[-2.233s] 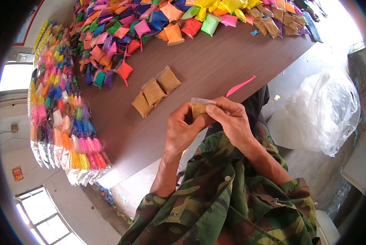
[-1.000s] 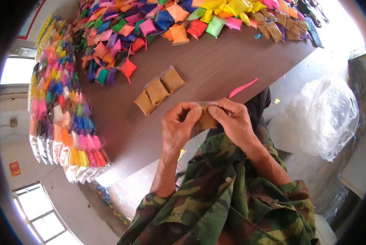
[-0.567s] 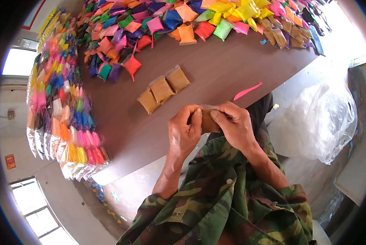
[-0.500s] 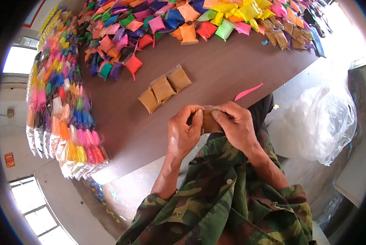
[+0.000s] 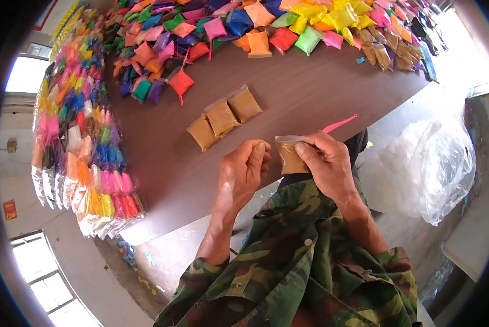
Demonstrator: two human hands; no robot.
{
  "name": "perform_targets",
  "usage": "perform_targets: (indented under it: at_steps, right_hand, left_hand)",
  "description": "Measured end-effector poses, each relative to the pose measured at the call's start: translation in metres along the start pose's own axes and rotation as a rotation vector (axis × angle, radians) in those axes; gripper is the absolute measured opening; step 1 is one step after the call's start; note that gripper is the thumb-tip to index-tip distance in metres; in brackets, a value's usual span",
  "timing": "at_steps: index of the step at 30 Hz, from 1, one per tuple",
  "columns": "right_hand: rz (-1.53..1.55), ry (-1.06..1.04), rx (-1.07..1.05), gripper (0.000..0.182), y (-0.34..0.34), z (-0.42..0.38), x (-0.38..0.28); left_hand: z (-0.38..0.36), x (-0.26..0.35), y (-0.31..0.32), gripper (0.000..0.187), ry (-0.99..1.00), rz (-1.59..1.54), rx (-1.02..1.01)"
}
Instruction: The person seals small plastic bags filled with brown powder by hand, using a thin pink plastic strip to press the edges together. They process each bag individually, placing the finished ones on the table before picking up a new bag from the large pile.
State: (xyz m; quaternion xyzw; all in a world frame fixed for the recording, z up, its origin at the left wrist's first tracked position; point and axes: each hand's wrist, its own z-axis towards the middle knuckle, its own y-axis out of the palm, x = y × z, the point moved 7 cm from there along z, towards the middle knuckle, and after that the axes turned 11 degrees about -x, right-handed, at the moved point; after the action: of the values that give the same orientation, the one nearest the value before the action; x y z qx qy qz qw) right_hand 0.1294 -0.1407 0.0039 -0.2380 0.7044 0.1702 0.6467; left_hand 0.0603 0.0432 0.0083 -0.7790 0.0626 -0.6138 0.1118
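Note:
My right hand (image 5: pixel 326 161) pinches a small clear zip bag of brown clay (image 5: pixel 289 157) by its upper right corner, thumb in front. The bag hangs over the table's near edge with its transparent top strip uppermost. Just left of it, my left hand (image 5: pixel 244 166) is closed, thumb pressed against the curled fingers, apart from the bag; nothing shows in it. Beyond my hands, three similar brown bags (image 5: pixel 222 118) lie in an overlapping row on the table. A pink plastic knife (image 5: pixel 341 123) lies past my right hand, which partly covers it.
Colourful filled packets (image 5: pixel 239 24) are heaped along the far side of the brown table (image 5: pixel 162 180). Clear-wrapped stacks of coloured packs (image 5: pixel 86 147) stand along the left edge. A large clear plastic bag (image 5: pixel 424 169) sits at the right, beyond the table edge.
My left hand has let go of the brown bag and moved slightly left, its fingers curled. My right hand keeps hold of the bag, whose front now shows more fully.

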Motion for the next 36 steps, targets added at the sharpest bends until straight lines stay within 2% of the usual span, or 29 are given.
perform_targets:
  at_steps: [4, 7, 10, 13, 16, 19, 22, 25, 28, 31, 34, 36]
  right_hand:
    - [0.008, -0.038, -0.015, 0.012, 0.004, 0.001, -0.001]
    - [-0.044, -0.03, -0.023, 0.012, 0.003, 0.001, -0.003]
    - [-0.193, -0.065, -0.063, 0.012, 0.005, 0.0, -0.017]
    - [-0.188, -0.108, 0.0, 0.011, -0.004, 0.0, -0.022]
    - [0.002, -0.008, 0.016, 0.013, -0.02, 0.006, -0.008]
    - [-0.075, -0.022, -0.036, 0.017, -0.02, 0.015, -0.01]
    - [-0.112, -0.025, -0.071, 0.018, -0.017, 0.029, -0.011]
    - [-0.144, -0.028, -0.113, 0.017, -0.015, 0.049, -0.016]
    - [-0.233, 0.013, -0.196, 0.018, -0.011, 0.079, -0.019]
    - [-0.214, -0.11, -0.141, 0.02, -0.002, 0.109, -0.035]
    - [-0.088, -0.044, -0.186, 0.02, 0.014, 0.137, -0.026]
    - [-0.109, -0.002, -0.211, 0.021, 0.024, 0.149, -0.017]
  left_hand:
    - [0.005, 0.003, 0.005, 0.025, 0.037, -0.23, -0.033]
    - [0.008, 0.002, 0.011, 0.022, -0.06, -0.186, -0.107]
    - [0.01, -0.004, 0.011, 0.019, -0.041, -0.179, -0.124]
    - [0.008, -0.006, 0.005, 0.018, 0.061, 0.018, -0.004]
    - [-0.001, -0.019, -0.012, 0.019, -0.034, -0.009, 0.099]
    - [-0.009, -0.016, -0.013, 0.023, -0.095, -0.028, 0.096]
    - [-0.016, -0.014, -0.019, 0.018, -0.014, 0.139, 0.178]
    - [-0.024, -0.021, -0.021, 0.032, 0.124, 0.249, 0.239]
    - [-0.026, -0.025, -0.018, 0.032, 0.139, 0.348, 0.25]
    - [-0.023, -0.019, -0.018, 0.031, 0.19, 0.323, 0.253]
    - [-0.023, -0.018, -0.021, 0.03, 0.119, 0.286, 0.245]
    - [-0.023, -0.015, -0.021, 0.023, 0.182, 0.296, 0.258]
